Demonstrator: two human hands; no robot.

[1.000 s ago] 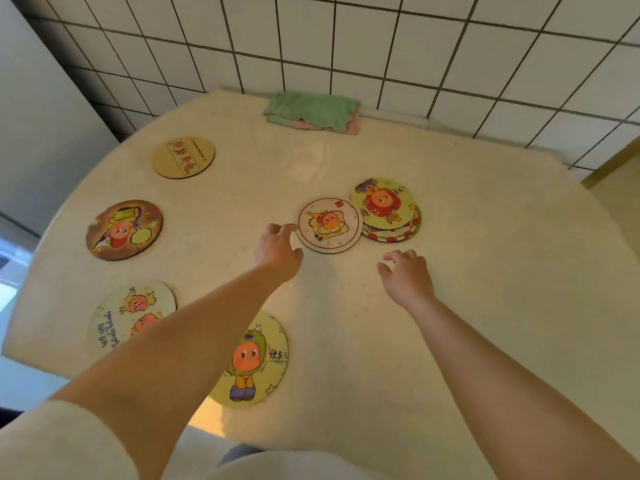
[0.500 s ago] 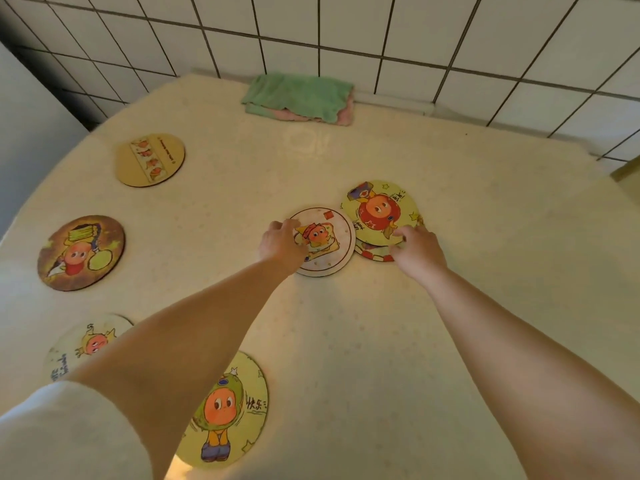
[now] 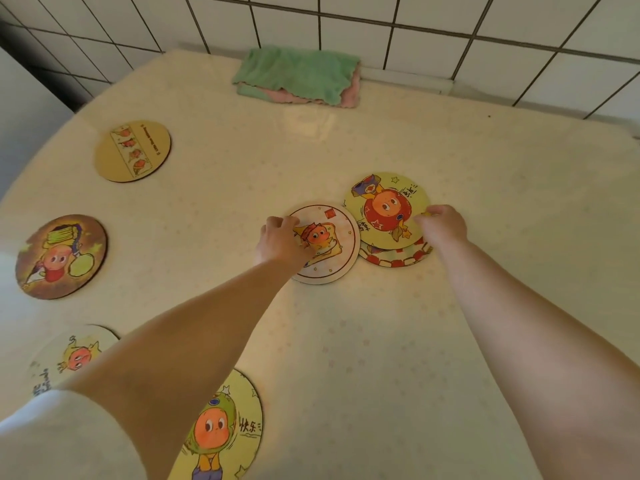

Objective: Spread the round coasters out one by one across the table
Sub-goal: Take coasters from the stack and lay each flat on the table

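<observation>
A small pile of round coasters sits mid-table. Its top one, the yellow-green coaster (image 3: 384,209), lies over a red-and-white rimmed coaster (image 3: 398,259). My right hand (image 3: 443,226) pinches the yellow-green coaster at its right edge. A white coaster (image 3: 332,247) lies just left of the pile, overlapping its edge, and my left hand (image 3: 280,242) rests on its left side with fingers curled over it. Several coasters lie spread out at the left: a tan coaster (image 3: 133,150), a brown coaster (image 3: 60,256), a pale coaster (image 3: 74,358) and a yellow coaster (image 3: 221,427), both partly hidden by my left arm.
A folded green and pink cloth (image 3: 298,76) lies at the back edge against the tiled wall (image 3: 415,26). The cream table (image 3: 450,341) curves away at the left and near edges.
Both hands moved forward onto the coasters: the left one came to rest on the white coaster, the right one reached the pile and took the yellow-green coaster's edge. The view shifted closer.
</observation>
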